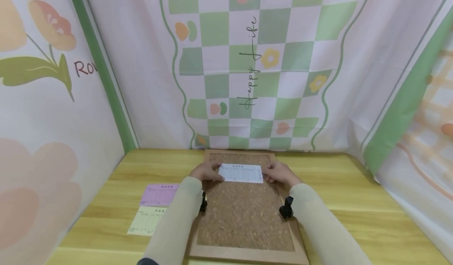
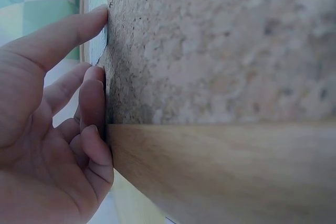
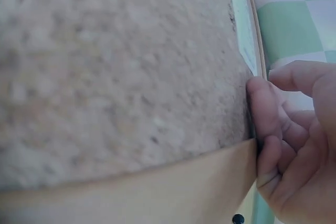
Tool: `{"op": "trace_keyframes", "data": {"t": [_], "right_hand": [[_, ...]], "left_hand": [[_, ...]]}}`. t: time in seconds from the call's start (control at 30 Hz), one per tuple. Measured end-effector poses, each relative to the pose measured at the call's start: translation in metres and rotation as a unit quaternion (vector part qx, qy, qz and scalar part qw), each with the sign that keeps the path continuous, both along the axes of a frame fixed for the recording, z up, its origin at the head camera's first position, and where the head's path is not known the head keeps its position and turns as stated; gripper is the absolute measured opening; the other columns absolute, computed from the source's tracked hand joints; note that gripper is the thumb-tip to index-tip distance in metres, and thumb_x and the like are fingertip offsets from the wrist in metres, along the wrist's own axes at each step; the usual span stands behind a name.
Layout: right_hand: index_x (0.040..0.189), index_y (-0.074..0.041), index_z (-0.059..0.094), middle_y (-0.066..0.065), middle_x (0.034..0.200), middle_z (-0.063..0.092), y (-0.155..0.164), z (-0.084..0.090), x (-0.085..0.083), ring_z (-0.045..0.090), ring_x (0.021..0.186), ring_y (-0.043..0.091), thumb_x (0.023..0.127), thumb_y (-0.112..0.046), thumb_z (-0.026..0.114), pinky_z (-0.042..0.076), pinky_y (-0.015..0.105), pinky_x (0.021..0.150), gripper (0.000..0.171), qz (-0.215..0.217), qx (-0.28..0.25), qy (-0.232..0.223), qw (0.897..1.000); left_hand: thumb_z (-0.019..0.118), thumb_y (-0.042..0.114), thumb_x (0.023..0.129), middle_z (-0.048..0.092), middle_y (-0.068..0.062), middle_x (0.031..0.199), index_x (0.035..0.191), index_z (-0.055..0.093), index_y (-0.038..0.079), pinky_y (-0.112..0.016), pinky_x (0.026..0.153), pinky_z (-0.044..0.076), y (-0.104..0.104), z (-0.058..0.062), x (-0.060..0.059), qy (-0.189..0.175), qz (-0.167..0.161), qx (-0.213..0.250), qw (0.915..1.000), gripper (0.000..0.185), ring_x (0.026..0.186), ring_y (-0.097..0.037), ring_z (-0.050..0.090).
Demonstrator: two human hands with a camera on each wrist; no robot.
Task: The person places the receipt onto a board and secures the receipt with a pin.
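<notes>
A white printed paper slip point(image 1: 241, 173) lies across the upper part of a cork board point(image 1: 244, 214) in the head view. At its left edge, my left hand point(image 1: 209, 171) holds the slip, the thumb point(image 2: 94, 22) extended onto the paper and the other fingers bent by the wooden frame. My right hand point(image 1: 279, 173) pinches the opposite end between thumb and index finger point(image 3: 261, 103). Both wrist views show the slip only as a thin strip against the cork. How firmly the left fingers grip is hard to see.
A pink slip point(image 1: 159, 194) and a pale yellow slip point(image 1: 146, 220) lie left of the board on the wooden table point(image 1: 102, 202), partly behind the left sleeve. A patterned curtain point(image 1: 247, 80) hangs behind the table's far edge. The board's wooden frame point(image 1: 247, 253) runs around the cork.
</notes>
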State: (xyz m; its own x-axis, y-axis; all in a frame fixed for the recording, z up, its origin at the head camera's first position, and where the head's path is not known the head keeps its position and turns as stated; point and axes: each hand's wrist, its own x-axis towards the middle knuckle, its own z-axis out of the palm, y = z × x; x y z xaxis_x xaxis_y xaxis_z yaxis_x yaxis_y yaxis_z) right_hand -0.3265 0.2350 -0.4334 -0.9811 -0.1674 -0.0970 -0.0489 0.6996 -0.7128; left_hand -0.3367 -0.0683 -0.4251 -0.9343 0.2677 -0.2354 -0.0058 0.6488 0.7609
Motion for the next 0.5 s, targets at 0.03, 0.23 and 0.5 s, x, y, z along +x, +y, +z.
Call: {"op": "trace_keyframes", "data": {"t": [0.03, 0.23, 0.5], "right_hand": [[0.088, 0.0, 0.068, 0.007, 0.074, 0.067, 0.001, 0.0, 0.0, 0.062, 0.065, 0.016, 0.101, -0.02, 0.055, 0.051, 0.029, 0.063, 0.027, 0.003, -0.001, 0.001, 1.0], [0.099, 0.002, 0.067, 0.01, 0.085, 0.068, 0.016, 0.004, -0.003, 0.065, 0.074, 0.019, 0.099, -0.02, 0.054, 0.052, 0.031, 0.065, 0.025, 0.001, -0.011, -0.004, 1.0], [0.088, 0.0, 0.062, 0.009, 0.079, 0.063, 0.05, 0.01, 0.0, 0.058, 0.071, 0.023, 0.102, -0.02, 0.051, 0.046, 0.034, 0.065, 0.026, -0.008, 0.014, 0.02, 1.0]], "left_hand": [[0.082, 0.018, 0.084, 0.042, -0.015, 0.153, 0.146, 0.053, 0.013, -0.051, 0.112, 0.03, 0.0, 0.0, 0.0, 0.002, -0.002, -0.002, 1.0, 0.069, 0.14, -0.035, 0.037], [0.082, 0.018, 0.083, 0.045, -0.016, 0.151, 0.145, 0.053, 0.011, -0.05, 0.112, 0.031, 0.0, 0.0, -0.002, 0.014, -0.014, -0.009, 0.9998, 0.069, 0.139, -0.035, 0.038], [0.082, 0.016, 0.084, 0.042, -0.014, 0.153, 0.147, 0.051, 0.013, -0.05, 0.112, 0.032, 0.001, -0.003, -0.002, -0.02, 0.005, 0.021, 0.9996, 0.071, 0.139, -0.034, 0.039]]}}
